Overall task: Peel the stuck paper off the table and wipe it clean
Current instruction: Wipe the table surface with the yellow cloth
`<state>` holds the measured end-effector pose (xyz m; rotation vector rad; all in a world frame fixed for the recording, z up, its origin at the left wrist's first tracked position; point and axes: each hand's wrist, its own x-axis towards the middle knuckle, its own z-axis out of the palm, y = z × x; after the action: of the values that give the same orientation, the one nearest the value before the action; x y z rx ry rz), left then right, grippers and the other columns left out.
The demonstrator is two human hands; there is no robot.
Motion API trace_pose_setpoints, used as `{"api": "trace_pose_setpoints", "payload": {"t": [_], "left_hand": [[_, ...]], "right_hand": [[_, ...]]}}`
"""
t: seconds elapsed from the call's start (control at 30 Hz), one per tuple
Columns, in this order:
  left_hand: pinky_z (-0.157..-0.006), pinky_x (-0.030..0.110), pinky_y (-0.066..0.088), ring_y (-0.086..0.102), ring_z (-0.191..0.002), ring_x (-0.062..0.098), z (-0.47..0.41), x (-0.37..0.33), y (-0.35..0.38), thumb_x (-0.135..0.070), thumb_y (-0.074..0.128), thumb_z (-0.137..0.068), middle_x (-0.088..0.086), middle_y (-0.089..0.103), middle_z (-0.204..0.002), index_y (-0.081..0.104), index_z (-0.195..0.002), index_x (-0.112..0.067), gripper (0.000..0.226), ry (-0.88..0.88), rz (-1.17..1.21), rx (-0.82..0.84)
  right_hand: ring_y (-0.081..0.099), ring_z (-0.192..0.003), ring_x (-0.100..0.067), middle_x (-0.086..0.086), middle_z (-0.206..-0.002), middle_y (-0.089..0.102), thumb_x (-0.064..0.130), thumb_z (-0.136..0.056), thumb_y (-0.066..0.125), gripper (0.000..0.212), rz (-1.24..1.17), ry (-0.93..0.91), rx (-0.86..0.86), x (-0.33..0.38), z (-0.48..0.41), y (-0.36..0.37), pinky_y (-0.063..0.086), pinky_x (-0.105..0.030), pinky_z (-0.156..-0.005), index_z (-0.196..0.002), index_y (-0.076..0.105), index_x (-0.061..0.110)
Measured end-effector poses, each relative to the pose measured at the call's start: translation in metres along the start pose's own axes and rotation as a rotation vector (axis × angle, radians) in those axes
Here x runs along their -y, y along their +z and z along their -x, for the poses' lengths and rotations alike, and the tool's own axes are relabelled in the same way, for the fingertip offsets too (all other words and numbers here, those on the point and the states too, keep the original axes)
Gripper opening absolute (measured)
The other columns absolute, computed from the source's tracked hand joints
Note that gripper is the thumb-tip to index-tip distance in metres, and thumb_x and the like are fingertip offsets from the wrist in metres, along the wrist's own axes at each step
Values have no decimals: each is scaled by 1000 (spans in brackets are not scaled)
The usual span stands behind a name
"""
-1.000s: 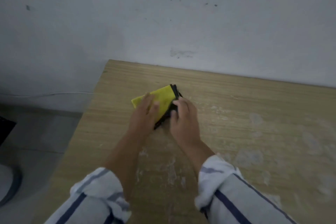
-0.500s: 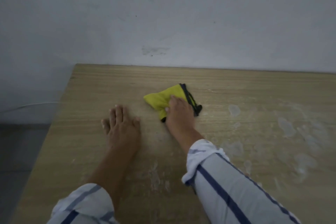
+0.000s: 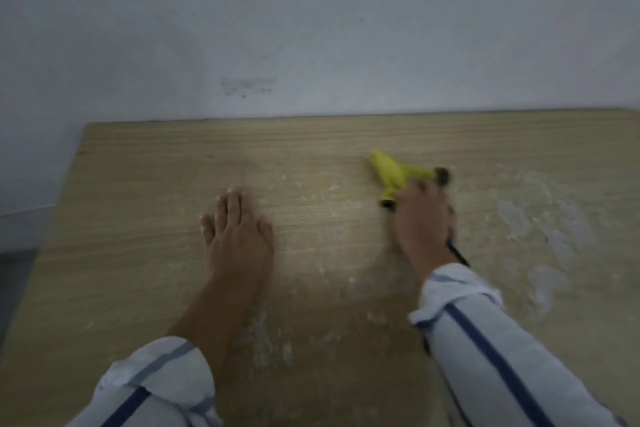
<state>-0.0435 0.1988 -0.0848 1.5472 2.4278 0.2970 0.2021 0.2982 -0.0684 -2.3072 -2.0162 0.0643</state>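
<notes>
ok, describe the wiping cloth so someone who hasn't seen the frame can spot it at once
Start at the wooden table against the grey wall. Right of the table's middle, toward the far edge, the right hand presses on a yellow cloth with dark trim. It is the only bright-coloured thing here: everything else on the wood is pale whitish paper residue, and the left hand lies flat and empty.

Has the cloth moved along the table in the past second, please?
Yes. The cloth, under the right hand, has slid rightward, away from the table's left edge and towards the white patches.
</notes>
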Motion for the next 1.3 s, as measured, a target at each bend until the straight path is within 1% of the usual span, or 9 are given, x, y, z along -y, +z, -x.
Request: {"api": "trace_pose_setpoints", "payload": {"t": [0.13, 0.33, 0.53, 0.63, 0.8, 0.87, 1.13, 1.2, 1.3], "left_hand": [[-118, 44, 1, 2, -146, 23, 2, -9, -1, -36, 28, -97, 4, 8, -158, 12, -149, -12, 59, 29, 2, 26], [-117, 42, 3, 6, -146, 22, 23, -24, 11, -34, 31, -97, 4, 13, -158, 18, -148, -14, 57, 95, -10, 15], [-118, 43, 4, 6, -146, 24, 53, -32, 14, -34, 31, -97, 6, 13, -158, 15, -148, -11, 59, 106, -58, 53], [-118, 43, 1, 3, -146, 23, 83, -46, 19, -35, 28, -97, 6, 10, -158, 12, -149, -11, 59, 132, -40, 86], [-118, 42, 1, 2, -146, 21, 117, -63, 31, -38, 25, -98, 4, 9, -158, 12, -149, -14, 58, 116, -27, 71], [-118, 44, 5, 5, -146, 22, 125, -62, 33, -39, 25, -97, 5, 11, -158, 15, -149, -14, 58, 103, -46, 38], [-117, 45, 9, 12, -145, 26, 126, -66, 35, -38, 29, -97, 9, 22, -155, 25, -146, -9, 57, 100, -62, 2], [-117, 43, 10, 14, -145, 23, 127, -64, 33, -35, 28, -98, 7, 23, -155, 27, -146, -9, 54, 125, 4, -5], [-117, 43, 13, 17, -144, 27, 133, -55, 24, -31, 26, -89, 11, 27, -153, 32, -144, -7, 60, 187, 151, -18]], "right_hand": [[47, -108, -39, -23, -122, 48, 14, -92, 39, 26, -170, 219, 24, -32, 5, -21, 39, -40, -82, -112, 51, 2], [53, -107, -38, -16, -126, 49, 36, -96, 39, 44, -199, -359, 146, 69, 79, 3, 43, -44, -84, -136, 38, 19], [57, -102, -36, -17, -120, 56, 31, -97, 35, 33, -164, 202, 29, -113, 52, -18, 47, -47, -83, -125, 44, 15], [55, -104, -37, -17, -125, 54, 26, -99, 32, 35, -281, 324, 54, -129, 54, -38, 45, -40, -81, -129, 42, 12], [60, -96, -33, -13, -111, 62, 31, -96, 38, 45, -188, -374, 212, -7, 124, -19, 44, -41, -81, -140, 34, 24], [60, -90, -35, -15, -109, 62, 34, -97, 35, 46, -142, -471, 184, -17, 138, -10, 42, -41, -76, -142, 31, 25], [59, -99, -36, -12, -117, 62, 38, -97, 28, 40, -194, 345, 76, -197, 92, -42, 44, -48, -90, -133, 36, 25], [59, -98, -33, -9, -119, 62, 31, -97, 31, 37, -249, 222, 28, -153, 103, -43, 41, -46, -91, -132, 39, 24], [58, -96, -35, -11, -117, 61, 28, -97, 35, 38, -217, -312, 180, -51, 170, -38, 40, -44, -88, -134, 40, 19]]}}
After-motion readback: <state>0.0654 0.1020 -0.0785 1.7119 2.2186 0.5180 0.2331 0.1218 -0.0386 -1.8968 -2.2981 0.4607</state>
